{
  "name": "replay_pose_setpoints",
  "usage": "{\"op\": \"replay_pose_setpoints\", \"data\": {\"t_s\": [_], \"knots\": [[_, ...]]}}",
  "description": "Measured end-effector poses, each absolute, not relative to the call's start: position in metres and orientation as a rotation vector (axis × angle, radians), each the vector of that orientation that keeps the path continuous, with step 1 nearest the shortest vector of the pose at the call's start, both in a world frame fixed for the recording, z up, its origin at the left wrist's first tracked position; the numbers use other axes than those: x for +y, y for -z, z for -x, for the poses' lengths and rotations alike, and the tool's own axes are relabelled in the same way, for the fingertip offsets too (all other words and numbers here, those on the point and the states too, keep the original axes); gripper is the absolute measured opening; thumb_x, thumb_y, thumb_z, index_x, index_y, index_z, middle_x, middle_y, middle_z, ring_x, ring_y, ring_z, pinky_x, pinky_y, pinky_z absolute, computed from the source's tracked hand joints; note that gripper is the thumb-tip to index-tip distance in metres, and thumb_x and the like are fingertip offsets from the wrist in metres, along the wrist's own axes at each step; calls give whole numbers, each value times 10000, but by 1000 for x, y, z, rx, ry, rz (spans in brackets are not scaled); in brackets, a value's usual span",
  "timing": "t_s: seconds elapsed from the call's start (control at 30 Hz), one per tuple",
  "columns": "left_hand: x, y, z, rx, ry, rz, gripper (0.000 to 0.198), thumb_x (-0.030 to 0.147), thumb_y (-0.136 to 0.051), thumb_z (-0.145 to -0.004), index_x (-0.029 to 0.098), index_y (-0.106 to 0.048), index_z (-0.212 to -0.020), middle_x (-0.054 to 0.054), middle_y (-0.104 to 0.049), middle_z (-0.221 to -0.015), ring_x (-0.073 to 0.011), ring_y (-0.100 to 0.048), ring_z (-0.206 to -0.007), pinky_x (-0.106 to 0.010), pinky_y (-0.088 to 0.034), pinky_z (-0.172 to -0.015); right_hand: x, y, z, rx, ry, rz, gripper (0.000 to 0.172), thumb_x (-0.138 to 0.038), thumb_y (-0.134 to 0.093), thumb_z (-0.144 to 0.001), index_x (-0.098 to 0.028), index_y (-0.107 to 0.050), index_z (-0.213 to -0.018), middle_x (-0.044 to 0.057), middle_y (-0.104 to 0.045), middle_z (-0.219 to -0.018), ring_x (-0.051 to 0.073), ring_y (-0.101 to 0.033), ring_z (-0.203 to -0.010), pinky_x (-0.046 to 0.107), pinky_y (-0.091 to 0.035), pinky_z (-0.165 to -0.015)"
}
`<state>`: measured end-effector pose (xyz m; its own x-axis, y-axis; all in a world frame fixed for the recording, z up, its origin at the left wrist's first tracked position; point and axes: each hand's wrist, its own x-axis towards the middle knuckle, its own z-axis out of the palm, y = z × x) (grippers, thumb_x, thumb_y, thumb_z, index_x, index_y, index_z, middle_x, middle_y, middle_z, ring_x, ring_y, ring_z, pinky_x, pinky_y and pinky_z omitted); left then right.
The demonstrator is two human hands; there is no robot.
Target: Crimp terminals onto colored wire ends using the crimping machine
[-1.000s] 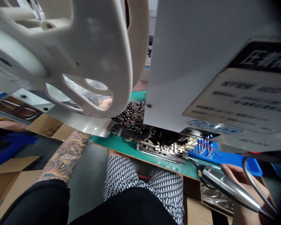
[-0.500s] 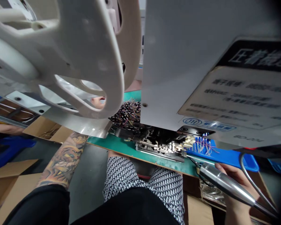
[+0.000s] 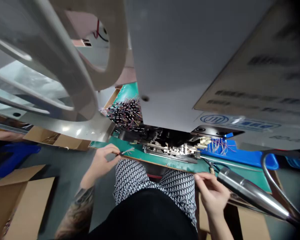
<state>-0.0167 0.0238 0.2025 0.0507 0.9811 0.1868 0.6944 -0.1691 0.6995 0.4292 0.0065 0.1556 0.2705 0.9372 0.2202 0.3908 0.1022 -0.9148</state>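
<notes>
Wires (image 3: 126,152), a thin few with fanned ends, were pinched between the thumb and fingers of the left hand (image 3: 102,162), just above the front edge of a green mat (image 3: 126,92). The right hand (image 3: 212,192) lay well apart, at that same edge, its fingers curved and slightly spread; whether it held anything could not be told. A chrome handle (image 3: 252,194) sat just beside it. A grey press (image 3: 180,60) loomed over the mat, with a steel applicator (image 3: 171,150) beneath it, between the two hands. A dense wire bundle (image 3: 124,114) of many colours lay behind the applicator, and a blue tray (image 3: 240,157) with more wires stood to its right. Patterned shorts (image 3: 150,181) showed below the mat, and a cardboard box (image 3: 22,200) sat on the floor to the left.
</notes>
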Motion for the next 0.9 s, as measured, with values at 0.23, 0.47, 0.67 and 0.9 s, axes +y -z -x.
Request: {"op": "replay_pose_setpoints", "data": {"t_s": [0.23,0.47,0.67,0.9], "knots": [[-1,-198,-78,1246,-1039,-1733,94,162,-744,-925,210,-714,-849,-36,-776,-855,-210,-743,-827,-386,-589,-829,7,-191,-341,-1546,-1111,1157,144,-277,-770,-969,-201,-809,-854,8,-725,-655,144,-621,-535,264,-510,-529],[10,-212,-118,1224,-1105,-2050,136,82,-713,-923,218,-700,-925,-28,-781,-904,-232,-720,-913,-441,-531,-866,7,-203,-336,-1422,-1264,1181,137,-317,-783,-946,-195,-799,-1008,-1,-706,-688,127,-595,-557,230,-479,-511],[18,-218,-131,1206,-1066,-2247,153,53,-701,-949,188,-682,-879,-15,-725,-829,-212,-668,-866,-409,-481,-821,11,-209,-341,-1299,-1425,1231,212,-391,-802,-960,-191,-822,-1028,15,-709,-720,120,-569,-571,231,-446,-519],[21,-217,-131,1144,-1108,-2122,151,39,-693,-956,183,-658,-926,-48,-740,-931,-202,-723,-932,-369,-584,-869,19,-208,-341,-1147,-1480,1186,244,-377,-806,-971,-191,-780,-816,-8,-659,-623,98,-523,-462,213,-418,-433]]}}
